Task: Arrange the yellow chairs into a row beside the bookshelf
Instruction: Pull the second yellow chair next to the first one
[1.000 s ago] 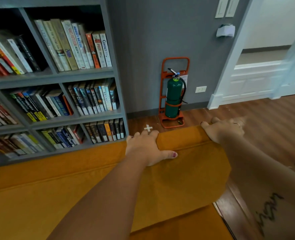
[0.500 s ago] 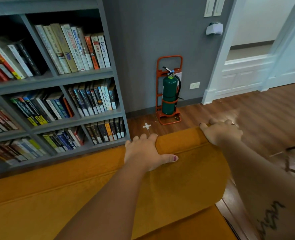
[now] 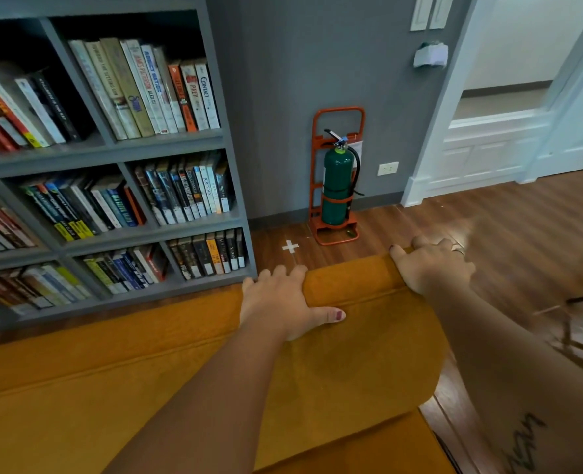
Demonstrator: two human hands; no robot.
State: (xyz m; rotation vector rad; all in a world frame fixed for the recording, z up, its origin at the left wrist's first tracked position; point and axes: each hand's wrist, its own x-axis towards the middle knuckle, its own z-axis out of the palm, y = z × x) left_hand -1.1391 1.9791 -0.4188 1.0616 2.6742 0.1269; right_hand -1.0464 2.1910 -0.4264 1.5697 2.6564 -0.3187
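Observation:
A mustard-yellow upholstered chair [image 3: 368, 343] fills the lower half of the head view, its padded back facing me. My left hand [image 3: 283, 302] grips the top edge of the back, fingers over the far side and thumb on the near face. My right hand [image 3: 430, 265] clasps the top right corner of the same back. The grey bookshelf [image 3: 228, 145], packed with books, stands directly behind the chair on the left. The chair's back edge lies close to the shelf's bottom right corner.
A green fire extinguisher in an orange stand [image 3: 338, 179] sits against the grey wall past the chair. A white tape cross [image 3: 290, 247] marks the wooden floor between shelf and extinguisher. A white doorway [image 3: 488, 131] opens at right. Dark thin legs [image 3: 577, 323] show at the right edge.
The view has shifted slightly; the tape cross now shows farther beyond the chair's top edge. Both hands keep the same hold on the chair back.

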